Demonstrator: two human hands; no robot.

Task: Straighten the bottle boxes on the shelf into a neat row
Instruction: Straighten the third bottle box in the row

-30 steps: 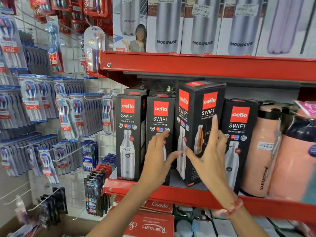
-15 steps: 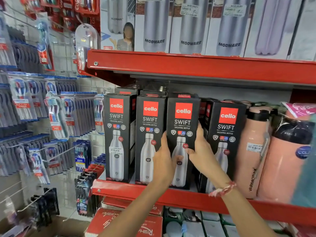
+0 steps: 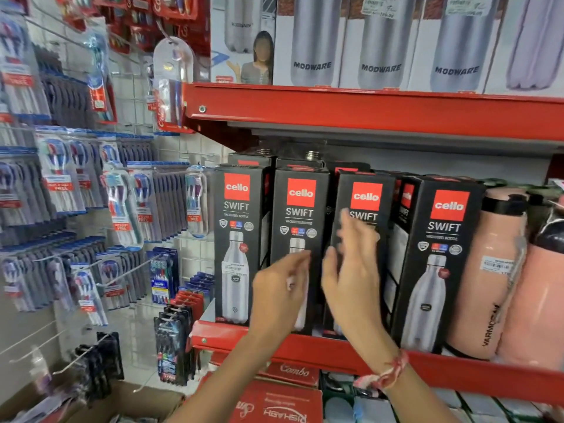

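Observation:
Several black "cello SWIFT" bottle boxes stand upright along the red shelf (image 3: 305, 349). From the left: the first box (image 3: 236, 239), the second box (image 3: 297, 215), the third box (image 3: 366, 196), and the fourth box (image 3: 439, 257), which is turned slightly and stands further forward. My left hand (image 3: 279, 294) hovers blurred in front of the second box, fingers apart, holding nothing. My right hand (image 3: 351, 270) is raised flat in front of the third box, fingers spread, not gripping it. More boxes stand behind the front row, mostly hidden.
Pink flasks (image 3: 488, 270) crowd the shelf right of the boxes. The upper red shelf (image 3: 366, 111) carries Modware bottle boxes (image 3: 381, 41). Toothbrush packs (image 3: 122, 209) hang on a grid wall at left. Red cartons (image 3: 280, 401) sit on the lower shelf.
Both hands have let go of the third box, which they had turned to face front and set in the row. The hands now hover loose before the boxes.

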